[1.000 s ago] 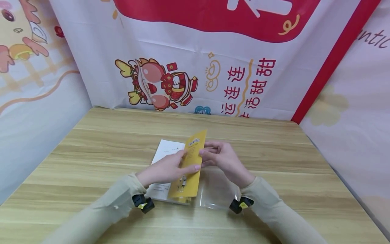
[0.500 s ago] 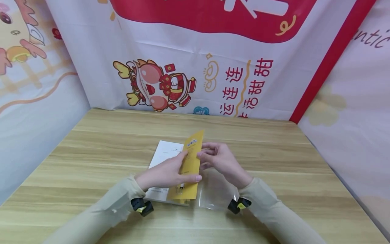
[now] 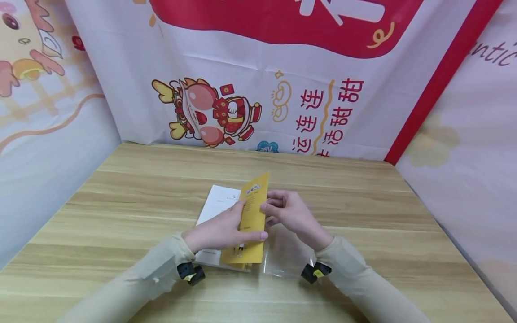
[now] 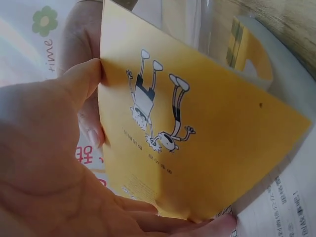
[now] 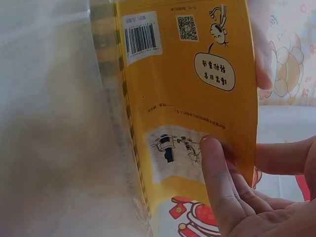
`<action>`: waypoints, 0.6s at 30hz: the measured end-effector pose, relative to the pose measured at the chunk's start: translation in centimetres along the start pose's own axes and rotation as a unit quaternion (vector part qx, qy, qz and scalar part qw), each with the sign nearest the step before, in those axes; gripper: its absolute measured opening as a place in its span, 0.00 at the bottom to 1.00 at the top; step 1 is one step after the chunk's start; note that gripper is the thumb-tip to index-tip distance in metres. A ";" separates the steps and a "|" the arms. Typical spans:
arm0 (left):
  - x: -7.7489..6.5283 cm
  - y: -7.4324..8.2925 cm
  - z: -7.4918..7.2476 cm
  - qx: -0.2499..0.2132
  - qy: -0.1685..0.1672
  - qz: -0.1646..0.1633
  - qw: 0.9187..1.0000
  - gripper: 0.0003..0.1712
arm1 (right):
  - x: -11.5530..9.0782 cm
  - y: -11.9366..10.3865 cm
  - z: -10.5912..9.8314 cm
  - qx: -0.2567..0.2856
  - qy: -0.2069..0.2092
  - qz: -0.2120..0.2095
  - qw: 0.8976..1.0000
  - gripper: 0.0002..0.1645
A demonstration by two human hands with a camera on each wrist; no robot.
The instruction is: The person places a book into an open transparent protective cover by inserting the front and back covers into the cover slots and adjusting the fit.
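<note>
A book lies open on the table, a white page (image 3: 218, 199) at its left and its yellow cover (image 3: 254, 215) standing up at a slant. My left hand (image 3: 220, 229) lies across the cover's inner side, its thumb stretched to the free edge and its fingertips near the fold. Cartoon figures show on that side in the left wrist view. From the right, my right hand (image 3: 296, 217) pinches the cover's edge between thumb and fingers; its fingers lie on the outer side, which carries a barcode (image 5: 140, 39). Below the right hand lies a clear plastic sleeve (image 3: 286, 255).
The wooden table (image 3: 121, 215) extends around the book on all sides. Behind it hangs a white and red printed cloth (image 3: 242, 58), with more printed cloth at the left and right. Both wrists carry small black cameras.
My left thumb has slid down along the cover's edge since a second ago. The right hand stays at the same edge; the book and sleeve have hardly moved.
</note>
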State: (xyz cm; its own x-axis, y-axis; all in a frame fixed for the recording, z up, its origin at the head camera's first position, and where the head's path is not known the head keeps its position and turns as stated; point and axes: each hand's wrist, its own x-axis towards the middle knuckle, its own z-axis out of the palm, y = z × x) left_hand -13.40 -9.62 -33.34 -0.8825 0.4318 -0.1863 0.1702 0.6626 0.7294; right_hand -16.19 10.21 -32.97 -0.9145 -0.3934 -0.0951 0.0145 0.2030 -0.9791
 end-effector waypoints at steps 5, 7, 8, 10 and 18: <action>-0.2 -0.2 0.1 0.027 0.004 0.009 1.000 0.68 | 0.2 0.2 0.1 -0.003 -0.006 -0.004 1.000 0.21; -0.2 -0.2 0.2 0.044 0.009 0.006 0.999 0.70 | 0.3 0.2 0.1 -0.007 -0.007 -0.005 1.000 0.20; -0.3 -0.1 0.2 0.053 0.011 0.003 0.999 0.71 | 0.3 0.3 0.1 -0.010 -0.006 -0.005 1.000 0.20; -0.3 -0.1 0.3 0.069 0.013 -0.003 0.998 0.70 | 0.3 0.3 0.2 -0.018 -0.005 -0.004 1.000 0.20; -0.3 -0.1 0.7 0.088 0.008 -0.012 0.996 0.67 | 0.5 0.7 -0.1 -0.049 -0.010 -0.004 0.999 0.19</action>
State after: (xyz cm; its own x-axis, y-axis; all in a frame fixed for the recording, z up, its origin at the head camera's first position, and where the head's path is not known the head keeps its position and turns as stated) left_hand -12.87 -9.38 -33.84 -0.8944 0.4046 -0.1909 0.2210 0.7706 0.5978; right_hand -16.72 10.23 -33.69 -0.9064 -0.4121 -0.0926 -0.0324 0.2862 -0.9576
